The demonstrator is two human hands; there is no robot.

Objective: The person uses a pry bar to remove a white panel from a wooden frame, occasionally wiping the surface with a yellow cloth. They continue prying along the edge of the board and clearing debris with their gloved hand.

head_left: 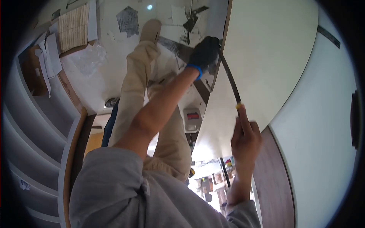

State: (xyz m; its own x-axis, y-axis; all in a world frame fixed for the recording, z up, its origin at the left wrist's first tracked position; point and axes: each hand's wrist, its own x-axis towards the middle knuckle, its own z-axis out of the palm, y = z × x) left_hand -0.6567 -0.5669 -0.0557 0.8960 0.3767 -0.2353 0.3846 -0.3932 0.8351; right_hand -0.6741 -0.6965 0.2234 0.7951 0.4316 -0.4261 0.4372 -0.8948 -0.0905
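Observation:
My left hand, in a dark glove with a blue cuff, is closed at the edge of a large pale panel, with the upper end of a thin dark strip at its fingers. The dark strip curves down across the panel to my right hand. That hand is bare, its fingers closed round the strip and one finger stretched along it. A small yellow piece shows at this fingertip; whether it is tape or part of something held is unclear. Another dark length hangs below the panel.
Curved-looking white shelves stand at the left. Cardboard and clear plastic lie at the upper left. Dark scraps are on the floor. A grey case sits beside my legs. A brownish panel stands at the lower right.

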